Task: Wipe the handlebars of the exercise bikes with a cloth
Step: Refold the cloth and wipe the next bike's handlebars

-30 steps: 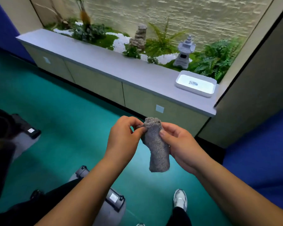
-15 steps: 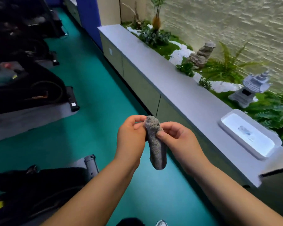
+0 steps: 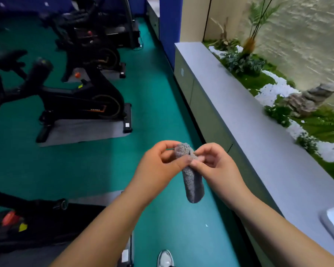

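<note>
Now both hands, left (image 3: 158, 170) and right (image 3: 218, 168), together, pinching the hanging grey cloth (image 3: 191, 182) between them.

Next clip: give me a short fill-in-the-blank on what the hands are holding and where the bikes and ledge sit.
1. Both hands, the left hand and the right hand, pinch the top of a rolled grey ____.
2. The cloth hangs over the ____ -coloured floor.
3. The exercise bikes stand to the person's ____.
4. The grey ledge runs along the person's ____ side.

Missing words: cloth; teal; left; right
</note>
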`<state>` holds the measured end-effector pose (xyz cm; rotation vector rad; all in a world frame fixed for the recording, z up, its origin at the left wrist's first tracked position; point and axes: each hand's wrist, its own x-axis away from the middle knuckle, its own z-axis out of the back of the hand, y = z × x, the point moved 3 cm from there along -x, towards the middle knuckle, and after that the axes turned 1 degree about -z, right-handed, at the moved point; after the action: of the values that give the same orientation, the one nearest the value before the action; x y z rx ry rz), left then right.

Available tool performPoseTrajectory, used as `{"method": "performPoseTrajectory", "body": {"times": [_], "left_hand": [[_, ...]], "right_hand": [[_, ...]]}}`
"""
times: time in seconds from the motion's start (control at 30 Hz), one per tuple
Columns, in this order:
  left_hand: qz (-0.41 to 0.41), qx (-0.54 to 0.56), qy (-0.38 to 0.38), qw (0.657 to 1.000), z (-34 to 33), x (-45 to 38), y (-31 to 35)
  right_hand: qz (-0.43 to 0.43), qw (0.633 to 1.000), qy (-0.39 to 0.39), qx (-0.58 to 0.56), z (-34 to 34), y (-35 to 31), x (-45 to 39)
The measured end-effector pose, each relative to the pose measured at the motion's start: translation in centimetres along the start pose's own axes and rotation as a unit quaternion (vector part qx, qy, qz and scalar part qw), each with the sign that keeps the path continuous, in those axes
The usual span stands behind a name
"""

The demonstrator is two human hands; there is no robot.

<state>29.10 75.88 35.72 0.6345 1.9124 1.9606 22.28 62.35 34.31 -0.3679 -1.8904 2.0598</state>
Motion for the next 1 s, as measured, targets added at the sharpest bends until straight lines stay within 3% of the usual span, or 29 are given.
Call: {"method": "performPoseTrajectory", "body": {"times": [0.13, 0.27, 0.43, 0.57, 0.73, 0.83, 1.0], "left_hand": [[-0.012, -0.033, 0.031, 0.999, 1.6, -3.9, 0.8], [0.003, 0.004, 0.052, 0.999, 3.8, -7.2, 1.1], [0.009, -0.026, 0.172, 0.985, 6.8, -10.8, 1.0], [0.016, -0.139, 0.252, 0.957, 8.9, -14.6, 1.2], [0.051, -0.332, 0.304, 0.891, 11.0, -19.2, 0.7], [0.095, -0.463, 0.309, 0.825, 11.5, -22.3, 0.6], [0.156, -0.550, 0.311, 0.759, 12.5, -25.7, 0.5]], "right_hand": [[-0.022, 0.997, -0.072, 0.019, -0.8, -0.2, -5.1], [-0.019, 0.986, -0.161, 0.021, -2.4, -0.3, -9.1], [0.018, 0.983, -0.182, 0.032, -5.4, -0.1, -15.3], [0.038, 0.974, -0.209, 0.081, -7.0, 1.0, -21.8], [0.061, 0.964, -0.234, 0.110, -6.9, 1.7, -30.4], [0.067, 0.962, -0.239, 0.118, -6.6, 1.4, -35.9], [0.081, 0.941, -0.276, 0.179, -8.8, 2.1, -43.7]]}}
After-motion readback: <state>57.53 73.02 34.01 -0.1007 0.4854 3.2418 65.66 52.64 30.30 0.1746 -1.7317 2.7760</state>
